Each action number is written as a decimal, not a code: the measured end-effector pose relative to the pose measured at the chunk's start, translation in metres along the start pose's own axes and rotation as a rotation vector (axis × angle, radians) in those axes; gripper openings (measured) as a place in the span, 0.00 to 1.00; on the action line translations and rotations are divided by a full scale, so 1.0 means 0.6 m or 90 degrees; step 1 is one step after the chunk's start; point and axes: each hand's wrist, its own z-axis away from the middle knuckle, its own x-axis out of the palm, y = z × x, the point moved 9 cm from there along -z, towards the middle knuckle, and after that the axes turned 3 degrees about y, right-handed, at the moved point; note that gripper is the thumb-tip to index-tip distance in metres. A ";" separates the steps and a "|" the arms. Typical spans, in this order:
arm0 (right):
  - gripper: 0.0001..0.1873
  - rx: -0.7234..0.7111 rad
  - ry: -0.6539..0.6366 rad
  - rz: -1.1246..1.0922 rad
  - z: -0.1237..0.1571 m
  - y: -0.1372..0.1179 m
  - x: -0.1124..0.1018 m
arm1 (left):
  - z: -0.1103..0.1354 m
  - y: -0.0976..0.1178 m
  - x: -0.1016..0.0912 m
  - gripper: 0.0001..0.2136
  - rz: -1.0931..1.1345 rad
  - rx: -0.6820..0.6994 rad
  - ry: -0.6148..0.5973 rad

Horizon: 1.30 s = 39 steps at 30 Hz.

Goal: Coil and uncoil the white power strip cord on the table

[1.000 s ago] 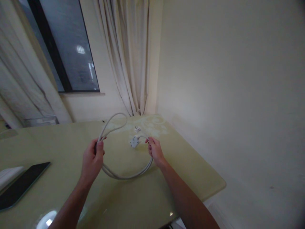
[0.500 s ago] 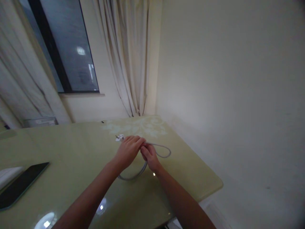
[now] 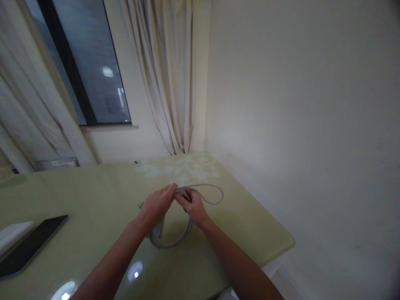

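Observation:
A light grey power cable [image 3: 223, 195] is bunched in coils between both hands, above the table near its right end. My left hand [image 3: 158, 203] is closed around the cable, back of the hand up. Just right of it, my right hand [image 3: 194, 206] pinches the coiled strands between thumb and fingers. One loop sticks out to the right past my right hand; a larger loop hangs below both hands. Metal plug prongs [image 3: 141, 205] poke out left of my left hand. Below that hand shows a grey-white block [image 3: 158, 229], mostly hidden, its kind unclear.
The glossy pale green table [image 3: 103, 196] ends at a rounded right corner beside the wall [image 3: 296, 125]. At left lie a dark flat panel [image 3: 34, 246] and a white object [image 3: 14, 235]. A tiny black item [image 3: 136, 162] rests near the back edge, before the curtain [image 3: 175, 83].
My left hand has moved left and slightly down, drawing the strand along. The plug has shifted down and left. The grey-white block now shows below my left hand, and the right loop looks longer.

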 end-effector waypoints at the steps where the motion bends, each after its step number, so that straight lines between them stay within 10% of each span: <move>1: 0.16 -0.016 0.011 0.061 0.000 0.000 -0.001 | 0.002 -0.009 -0.004 0.06 0.008 -0.027 0.013; 9: 0.21 -0.309 0.104 0.521 0.034 -0.075 -0.008 | 0.023 -0.064 0.013 0.08 0.007 -0.135 0.018; 16: 0.28 -0.453 -0.229 0.825 -0.005 -0.073 0.064 | 0.025 -0.069 0.047 0.12 -0.108 -0.068 -0.117; 24: 0.15 -0.393 -0.379 0.997 -0.050 -0.014 0.090 | 0.042 -0.102 0.044 0.22 0.105 -0.154 -0.024; 30: 0.16 -0.126 -0.315 1.011 -0.184 0.046 -0.035 | 0.075 -0.111 -0.014 0.22 -0.026 -0.135 0.213; 39: 0.21 0.135 0.001 0.929 -0.325 0.077 -0.260 | 0.115 -0.196 0.071 0.23 -0.093 -0.240 0.102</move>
